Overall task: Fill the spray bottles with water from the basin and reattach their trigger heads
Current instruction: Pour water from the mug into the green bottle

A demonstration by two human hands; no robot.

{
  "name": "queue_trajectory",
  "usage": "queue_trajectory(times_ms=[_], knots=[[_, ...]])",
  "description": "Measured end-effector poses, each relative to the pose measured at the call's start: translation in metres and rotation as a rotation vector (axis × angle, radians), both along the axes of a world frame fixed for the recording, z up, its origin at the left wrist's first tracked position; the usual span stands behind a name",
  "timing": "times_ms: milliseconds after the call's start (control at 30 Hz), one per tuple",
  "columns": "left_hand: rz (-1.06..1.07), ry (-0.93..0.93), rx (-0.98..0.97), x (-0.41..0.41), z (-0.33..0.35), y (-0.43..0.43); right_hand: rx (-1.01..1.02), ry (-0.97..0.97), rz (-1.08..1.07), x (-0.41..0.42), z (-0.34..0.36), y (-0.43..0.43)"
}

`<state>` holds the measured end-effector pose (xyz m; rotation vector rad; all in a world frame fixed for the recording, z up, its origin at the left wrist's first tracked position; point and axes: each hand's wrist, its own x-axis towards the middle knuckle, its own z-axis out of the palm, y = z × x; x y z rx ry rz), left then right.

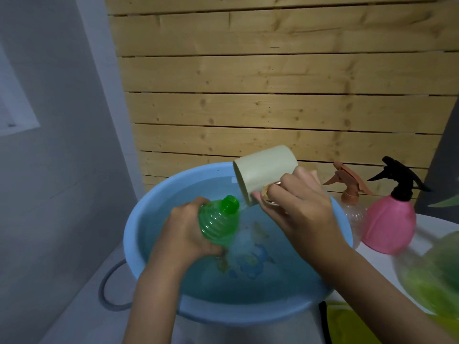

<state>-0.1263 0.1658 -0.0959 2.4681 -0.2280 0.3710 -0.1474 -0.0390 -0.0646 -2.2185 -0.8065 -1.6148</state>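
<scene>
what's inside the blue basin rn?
Water, with blurry coloured shapes at the basin bottom. The left hand with green bottle and right hand with mug hide parts of it.

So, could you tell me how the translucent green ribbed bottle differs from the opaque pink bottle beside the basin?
The translucent green ribbed bottle has no trigger head on its neck; the opaque pink bottle wears a black trigger head. The green bottle is tilted, gripped by the left hand over the blue basin; the pink bottle stands upright on the white table, untouched. Both are rounded plastic spray bottles.
</scene>
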Motion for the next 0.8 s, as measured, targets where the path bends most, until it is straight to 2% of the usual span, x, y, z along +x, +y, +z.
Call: queue_trajectory(times_ms=[133, 267, 567, 700, 800], knots=[[0.018, -0.092, -0.043, -0.004, 0.005, -0.004, -0.011, 0.102, -0.022, 0.024, 0.012, -0.006], [0.044, -0.156, -0.138, -0.008, 0.01, -0.006, -0.11, 0.217, -0.043, 0.057, 0.014, -0.007], [0.253, -0.331, -0.206, -0.019, 0.024, -0.011, -0.272, 0.332, -0.164, 0.084, -0.013, 0.007], [0.299, -0.34, -0.183, -0.022, 0.026, -0.012, -0.196, 0.461, -0.162, 0.083, -0.019, 0.004], [0.308, -0.342, -0.194, -0.023, 0.028, -0.013, -0.011, 0.619, -0.171, 0.084, -0.027, 0.0]])
